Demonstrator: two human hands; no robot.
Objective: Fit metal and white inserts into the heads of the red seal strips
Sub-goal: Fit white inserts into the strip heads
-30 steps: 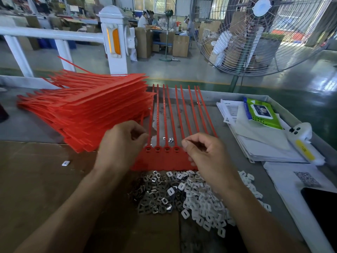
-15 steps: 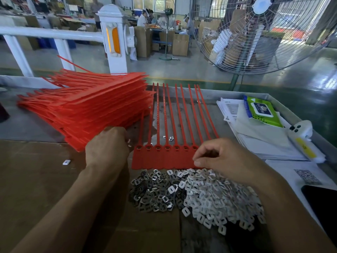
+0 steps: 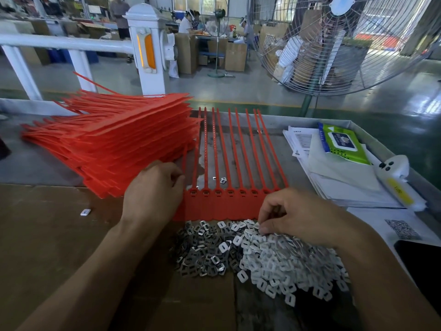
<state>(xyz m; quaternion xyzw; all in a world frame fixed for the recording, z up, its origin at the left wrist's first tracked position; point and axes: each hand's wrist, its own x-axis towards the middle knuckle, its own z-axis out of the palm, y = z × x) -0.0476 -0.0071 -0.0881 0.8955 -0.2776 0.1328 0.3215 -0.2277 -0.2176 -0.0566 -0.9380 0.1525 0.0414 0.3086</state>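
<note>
A joined row of red seal strips (image 3: 222,206) lies flat in front of me, heads toward me and tails running away. Just below it are a pile of metal inserts (image 3: 202,254) and a pile of white inserts (image 3: 281,261). My left hand (image 3: 152,192) rests with curled fingers at the left end of the row, fingertips at the leftmost strip. My right hand (image 3: 293,216) reaches down onto the top of the white pile, its fingertips pinching at white inserts.
A tall stack of red strips (image 3: 112,144) fills the left. Two loose inserts (image 3: 222,179) lie between the tails, one white insert (image 3: 85,212) on the cardboard. Papers, a green wipes pack (image 3: 341,142), a white device (image 3: 396,177) and a dark phone (image 3: 422,266) sit right.
My right hand has dropped from the strip heads down onto the white insert pile. My left hand has shifted left and back to the row's left end.
</note>
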